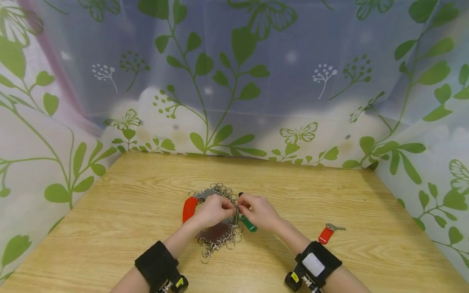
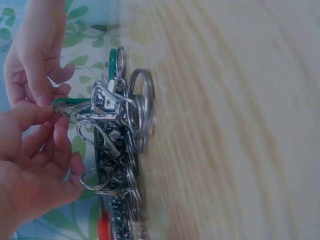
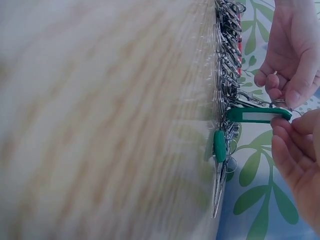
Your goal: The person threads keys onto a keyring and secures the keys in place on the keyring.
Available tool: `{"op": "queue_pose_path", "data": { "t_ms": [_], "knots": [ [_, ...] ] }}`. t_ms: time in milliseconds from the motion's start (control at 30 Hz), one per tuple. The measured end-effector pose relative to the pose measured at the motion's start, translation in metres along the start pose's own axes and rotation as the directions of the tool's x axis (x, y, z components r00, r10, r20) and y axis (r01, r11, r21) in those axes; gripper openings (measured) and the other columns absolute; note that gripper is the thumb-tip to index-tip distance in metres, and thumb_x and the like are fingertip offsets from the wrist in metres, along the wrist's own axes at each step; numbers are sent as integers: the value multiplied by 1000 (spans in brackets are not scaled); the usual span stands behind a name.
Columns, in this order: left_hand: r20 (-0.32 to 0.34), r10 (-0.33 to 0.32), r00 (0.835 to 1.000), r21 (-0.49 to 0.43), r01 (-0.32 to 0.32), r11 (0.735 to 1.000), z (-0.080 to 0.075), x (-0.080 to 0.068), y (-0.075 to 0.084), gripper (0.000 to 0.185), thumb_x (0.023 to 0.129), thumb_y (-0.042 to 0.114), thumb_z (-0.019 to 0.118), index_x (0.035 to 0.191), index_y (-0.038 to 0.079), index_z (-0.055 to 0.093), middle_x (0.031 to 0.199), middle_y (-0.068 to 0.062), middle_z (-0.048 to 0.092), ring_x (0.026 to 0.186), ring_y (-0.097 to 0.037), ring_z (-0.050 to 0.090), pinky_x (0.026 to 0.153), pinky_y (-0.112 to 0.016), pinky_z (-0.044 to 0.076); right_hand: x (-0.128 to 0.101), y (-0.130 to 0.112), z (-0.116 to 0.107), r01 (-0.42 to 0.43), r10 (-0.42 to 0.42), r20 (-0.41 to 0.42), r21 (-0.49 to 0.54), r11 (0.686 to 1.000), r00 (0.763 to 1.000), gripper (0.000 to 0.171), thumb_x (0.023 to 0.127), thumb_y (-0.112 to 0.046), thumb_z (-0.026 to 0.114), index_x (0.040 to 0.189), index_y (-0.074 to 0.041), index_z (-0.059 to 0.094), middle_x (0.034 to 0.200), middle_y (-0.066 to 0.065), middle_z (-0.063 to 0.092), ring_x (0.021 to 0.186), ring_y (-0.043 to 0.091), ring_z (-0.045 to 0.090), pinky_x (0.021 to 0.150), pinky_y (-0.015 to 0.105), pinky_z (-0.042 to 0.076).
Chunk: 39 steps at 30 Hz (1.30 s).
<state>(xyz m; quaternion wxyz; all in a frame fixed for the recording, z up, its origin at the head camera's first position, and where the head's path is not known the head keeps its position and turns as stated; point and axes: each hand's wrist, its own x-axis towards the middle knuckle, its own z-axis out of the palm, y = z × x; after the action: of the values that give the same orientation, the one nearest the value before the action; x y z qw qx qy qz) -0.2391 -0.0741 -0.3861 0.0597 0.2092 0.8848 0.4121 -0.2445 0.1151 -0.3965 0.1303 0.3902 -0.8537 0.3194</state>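
Observation:
A round grey plate lies on the table, its edge crowded with metal clasps and split rings. Over its right edge, my left hand pinches a small metal clasp between thumb and forefinger. My right hand faces it, fingertips close by, pinching the ring end of a green key tag that hangs down in the right wrist view. Another green tag sits lower, beside the clasps. A red tag is at the plate's left, partly behind my left forearm.
To the right, a red key tag with a metal key lies on the wooden table. A small black item shows just beyond my right fingers. Leaf-patterned cloth encloses the table at the back and sides.

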Motion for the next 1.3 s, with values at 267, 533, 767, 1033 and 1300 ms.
{"op": "queue_pose_path", "data": {
  "t_ms": [267, 533, 767, 1033, 1300],
  "knots": [
    [39, 31, 999, 3, -31, 1000, 2, 1, 4, 13, 85, 11, 64, 89, 3, 73, 81, -1, 68, 62, -9, 53, 57, -24, 42, 0, 0, 0, -62, 59, -50, -67, 996, 997, 7, 86, -2, 61, 91, -3, 66, 79, 6, 69, 66, 14, 64, 57, 20, 47],
    [5, 30, 1000, 61, -30, 998, 6, 1, 6, 12, 85, 12, 65, 90, 5, 74, 80, -2, 69, 53, -7, 48, 51, -22, 38, 0, -3, -1, -85, 80, -61, -93, 992, 995, 7, 85, -4, 61, 89, -2, 66, 79, 7, 69, 63, 14, 64, 55, 20, 47],
    [-30, -29, 999, 54, 30, 998, 11, 3, 9, 13, 84, 16, 67, 82, 5, 75, 66, -3, 65, 45, -7, 36, 46, -22, 28, -1, -6, -1, -133, 131, -53, -38, 990, 990, 6, 86, -3, 60, 89, -3, 66, 79, 7, 69, 66, 16, 65, 57, 23, 48],
    [-87, -115, 990, -17, 113, 993, 10, 2, 7, 10, 81, 11, 66, 82, 5, 74, 77, -2, 67, 55, -10, 48, 50, -24, 37, -2, -7, 2, -147, 148, -23, 23, 989, 989, 5, 86, -2, 59, 88, -3, 64, 75, 5, 68, 58, 8, 61, 51, 19, 44],
    [-77, -74, 994, -6, 74, 997, 6, -1, 8, 12, 81, 7, 61, 78, 5, 73, 68, 0, 63, 50, -9, 43, 48, -23, 35, -1, -4, 0, 4, -6, -13, -98, 995, 1000, 4, 86, -2, 61, 89, -4, 63, 75, 4, 67, 60, 11, 61, 53, 20, 45]
  ]
}}
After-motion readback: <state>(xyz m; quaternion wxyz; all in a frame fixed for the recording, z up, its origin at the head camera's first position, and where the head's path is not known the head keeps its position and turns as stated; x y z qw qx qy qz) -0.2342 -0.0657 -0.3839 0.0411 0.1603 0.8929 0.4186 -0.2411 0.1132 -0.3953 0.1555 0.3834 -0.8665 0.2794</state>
